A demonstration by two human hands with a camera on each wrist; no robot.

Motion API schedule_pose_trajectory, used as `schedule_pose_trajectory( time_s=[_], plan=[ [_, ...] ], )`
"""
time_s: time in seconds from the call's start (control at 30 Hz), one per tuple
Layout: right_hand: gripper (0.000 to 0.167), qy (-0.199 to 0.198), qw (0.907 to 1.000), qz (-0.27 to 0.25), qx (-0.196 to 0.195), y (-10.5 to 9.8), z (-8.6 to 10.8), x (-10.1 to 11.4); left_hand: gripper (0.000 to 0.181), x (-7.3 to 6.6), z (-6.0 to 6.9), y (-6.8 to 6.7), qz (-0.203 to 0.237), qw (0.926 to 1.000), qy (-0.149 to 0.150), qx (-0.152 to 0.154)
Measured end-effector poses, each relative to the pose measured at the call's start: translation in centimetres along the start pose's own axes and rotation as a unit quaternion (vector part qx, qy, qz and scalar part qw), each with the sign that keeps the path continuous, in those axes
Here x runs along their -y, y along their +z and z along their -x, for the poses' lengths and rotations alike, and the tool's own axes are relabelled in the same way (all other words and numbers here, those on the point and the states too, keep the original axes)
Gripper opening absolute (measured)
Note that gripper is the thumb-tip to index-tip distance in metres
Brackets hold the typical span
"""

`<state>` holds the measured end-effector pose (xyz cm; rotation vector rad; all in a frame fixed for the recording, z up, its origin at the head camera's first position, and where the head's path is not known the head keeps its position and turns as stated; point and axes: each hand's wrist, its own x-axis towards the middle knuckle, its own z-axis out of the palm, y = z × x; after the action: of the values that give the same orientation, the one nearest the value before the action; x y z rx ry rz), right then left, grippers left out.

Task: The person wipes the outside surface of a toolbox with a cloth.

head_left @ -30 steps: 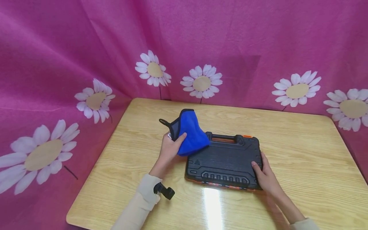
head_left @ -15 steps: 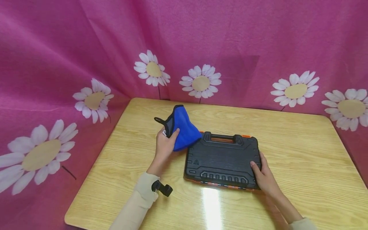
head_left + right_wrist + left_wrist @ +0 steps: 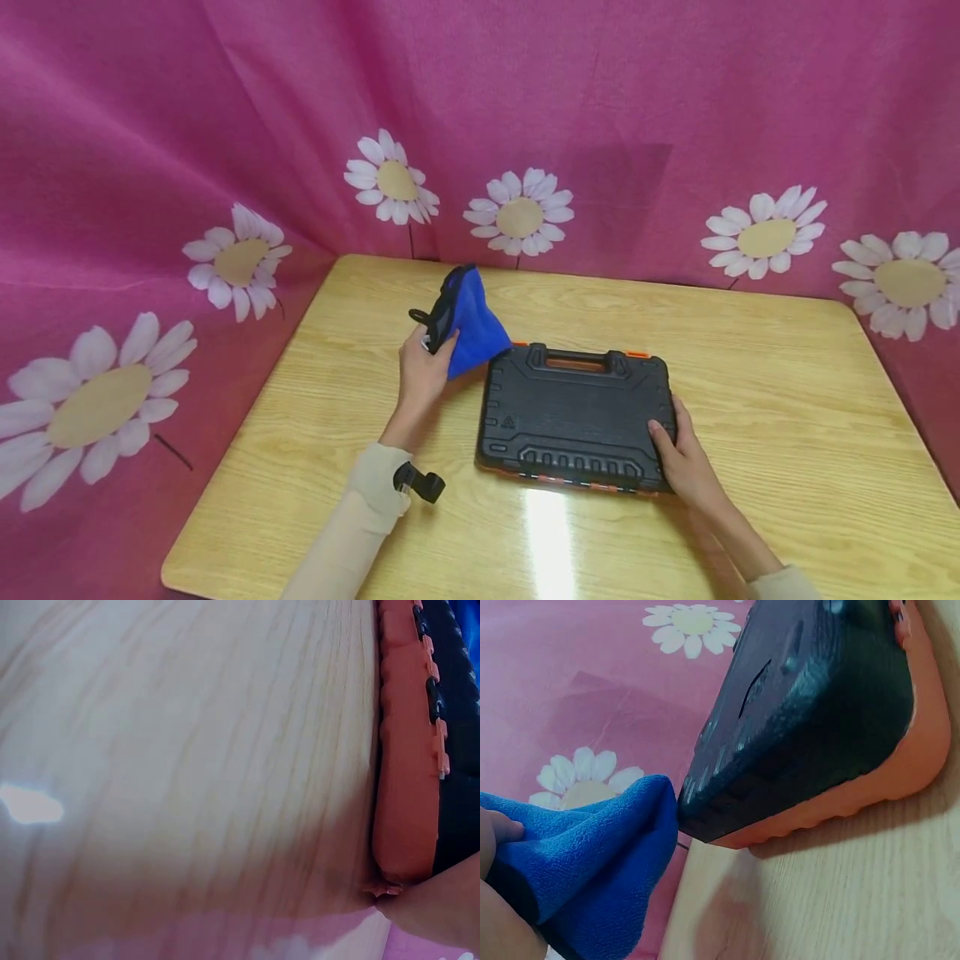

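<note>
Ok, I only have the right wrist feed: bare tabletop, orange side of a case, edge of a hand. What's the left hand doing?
Observer: Head view shows the left hand holding a blue cloth item with black trim, thumb on its blue face.

Operator: Copy. Does the case have a handle, and on which side?

Observer: Yes. The case has a black handle on its far edge, facing away from the person.
</note>
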<state>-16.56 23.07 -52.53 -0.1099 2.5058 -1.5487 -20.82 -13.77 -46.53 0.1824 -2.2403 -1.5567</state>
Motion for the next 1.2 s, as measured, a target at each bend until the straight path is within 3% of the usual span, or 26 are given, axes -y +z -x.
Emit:
schedule_pose_trajectory(
  time_s=[0.2, 0.3, 0.6, 0.9, 1.03, 1.2],
  plan=[
    [0.075, -0.002, 1.0, 0.006, -0.004, 0.0, 0.1, 0.0, 0.019, 0.6, -0.4, 0.0, 0.005, 0.9969, 0.067, -0.04],
    [0.075, -0.002, 0.9999, 0.011, -0.006, 0.0, 0.1, 0.0, 0.017, 1.1, -0.5, 0.4, 0.006, 0.9964, 0.076, -0.038],
    [0.075, -0.014, 0.9999, 0.01, 0.0, 0.0, 0.1, -0.2, 0.022, 2.5, 0.8, 2.6, 0.003, 0.9989, 0.041, 0.022],
    [0.074, -0.011, 0.9999, 0.012, -0.003, 0.1, 0.1, 0.0, 0.03, 3.2, 1.3, 3.5, -0.01, 0.9884, 0.016, 0.151],
    [0.075, -0.004, 0.9998, 0.018, -0.009, 0.2, 0.1, 0.0, 0.041, 3.4, 1.1, 3.6, -0.013, 0.985, -0.012, 0.171],
    [0.075, 0.006, 0.9995, 0.026, -0.018, 0.3, 0.2, 0.0, 0.048, 3.6, 1.1, 3.4, -0.002, 0.9798, -0.071, 0.187]
  ],
)
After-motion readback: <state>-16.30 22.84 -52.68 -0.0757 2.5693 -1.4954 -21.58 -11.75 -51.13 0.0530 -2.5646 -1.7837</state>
